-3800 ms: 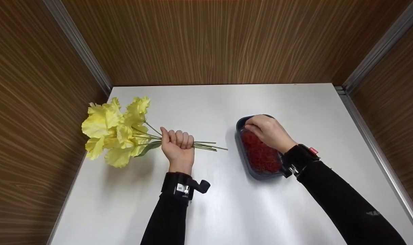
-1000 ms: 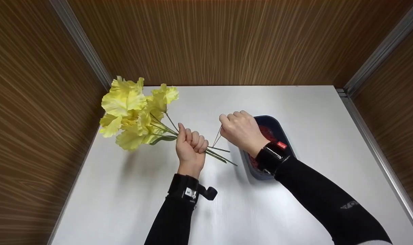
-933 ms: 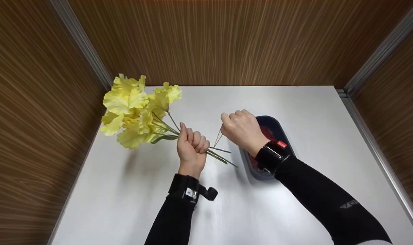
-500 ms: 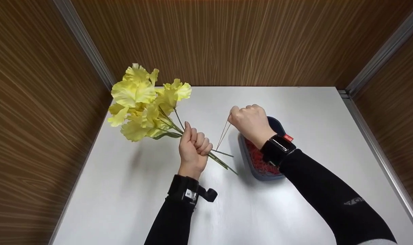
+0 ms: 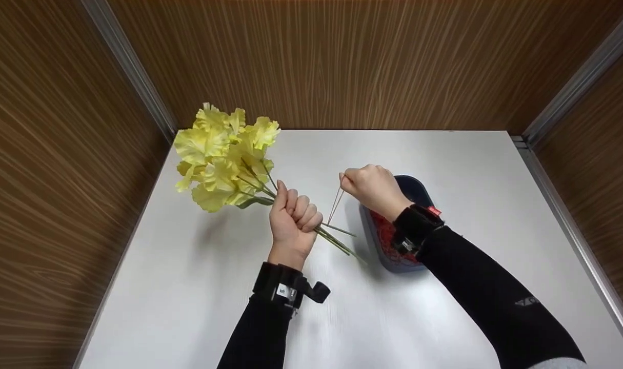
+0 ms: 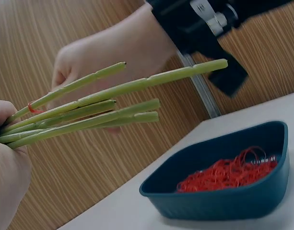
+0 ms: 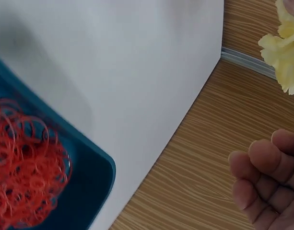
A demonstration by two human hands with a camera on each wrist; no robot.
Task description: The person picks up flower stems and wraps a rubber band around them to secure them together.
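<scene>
We found the left hand (image 5: 292, 218) closed in a fist round the green stems (image 6: 89, 112) of a bunch of yellow flowers (image 5: 224, 156), held above the white table (image 5: 188, 287) with the blooms tilted up and away to the left and the cut ends pointing down toward the right. The right hand (image 5: 371, 185) was raised just beside those cut ends, its fingers curled and pinching a thin rubber band (image 5: 336, 204) drawn into a long narrow loop that ran down to the stems. In the left wrist view a short red strand showed at the stems close to the left fist; we could not tell for certain that it was the same band.

We judged the bunch light and top-heavy. The stems looked stiff and smooth, so they would likely slide against one another unless gripped as a bundle below the leaves, where the left hand had them. The petals appeared soft and easily crushed, so we would not take hold there. The band we judged elastic, thin and apt to snap back if released under tension.

A dark blue tray (image 5: 418, 188) of red rubber bands (image 6: 228, 172) stood on the table under the right wrist.
</scene>
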